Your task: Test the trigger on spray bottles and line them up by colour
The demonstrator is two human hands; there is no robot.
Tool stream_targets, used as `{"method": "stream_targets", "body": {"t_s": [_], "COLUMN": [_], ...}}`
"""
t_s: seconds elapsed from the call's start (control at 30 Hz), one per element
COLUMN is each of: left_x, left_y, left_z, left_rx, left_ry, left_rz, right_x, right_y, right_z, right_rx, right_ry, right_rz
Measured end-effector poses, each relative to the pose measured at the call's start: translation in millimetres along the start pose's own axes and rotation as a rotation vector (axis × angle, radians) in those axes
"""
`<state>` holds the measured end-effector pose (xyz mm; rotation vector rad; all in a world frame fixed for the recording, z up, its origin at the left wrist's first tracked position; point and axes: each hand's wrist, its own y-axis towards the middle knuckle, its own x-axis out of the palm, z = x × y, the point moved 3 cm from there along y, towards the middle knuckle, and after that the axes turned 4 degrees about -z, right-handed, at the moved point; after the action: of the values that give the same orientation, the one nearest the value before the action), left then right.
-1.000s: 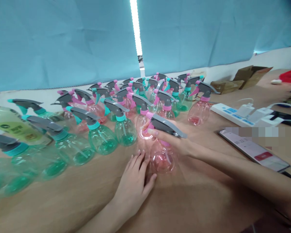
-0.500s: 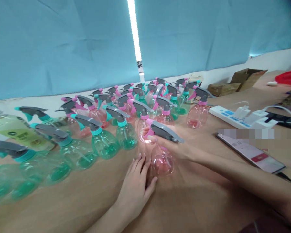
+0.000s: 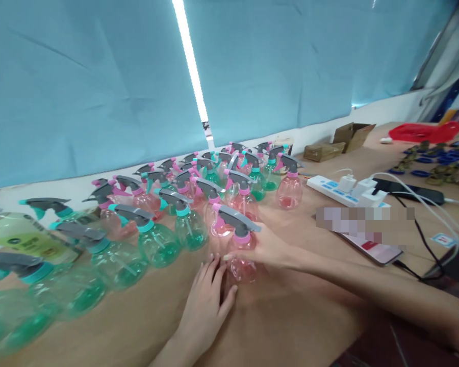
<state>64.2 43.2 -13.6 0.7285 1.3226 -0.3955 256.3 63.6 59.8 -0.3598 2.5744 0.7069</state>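
Observation:
A see-through pink spray bottle (image 3: 243, 272) with a grey and pink trigger head stands upright on the table in front of me. My right hand (image 3: 270, 247) is closed around its body from the right, just below the pink collar, with the thumb showing across the front. Flat on the tabletop, my left hand (image 3: 205, 294) has its fingers stretched out beside the bottle's base and holds nothing. Close behind my left fingers stands a green spray bottle (image 3: 191, 233). Another pink spray bottle (image 3: 289, 192) is farther back to the right.
Several green and pink spray bottles crowd the table's back and left, with a large labelled bottle (image 3: 30, 237) at far left. To the right are a white power strip (image 3: 323, 188) with chargers and cables, a phone (image 3: 378, 251), cardboard boxes (image 3: 323, 151) and a red tray (image 3: 424, 132).
My right hand has moved down from the pink bottle's trigger head to its body. My left hand stays flat on the table. The view has turned to the right.

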Motion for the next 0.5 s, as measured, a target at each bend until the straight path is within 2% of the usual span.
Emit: {"method": "stream_targets", "body": {"t_s": [0.1, 0.23, 0.33, 0.4, 0.5], "left_x": [1.1, 1.0, 0.1, -0.3, 0.5], "left_y": [0, 0, 0, 0, 0], "left_z": [-2, -4, -5, -6, -7], "left_rx": [0.004, 0.0, -0.007, -0.006, 0.0], "left_ry": [0.006, 0.003, -0.003, -0.006, 0.002], "left_rz": [0.006, 0.025, 0.035, 0.05, 0.07], "right_x": [-6, -22, -42, -59, -86], "right_y": [-12, -26, -38, -46, -56], "right_z": [2, 8, 11, 18, 36], "right_rx": [-0.066, -0.029, -0.002, 0.067, 0.122], "right_ry": [-0.006, -0.137, -0.244, -0.32, -0.415], "right_rz": [0.019, 0.047, 0.077, 0.112, 0.22]}}
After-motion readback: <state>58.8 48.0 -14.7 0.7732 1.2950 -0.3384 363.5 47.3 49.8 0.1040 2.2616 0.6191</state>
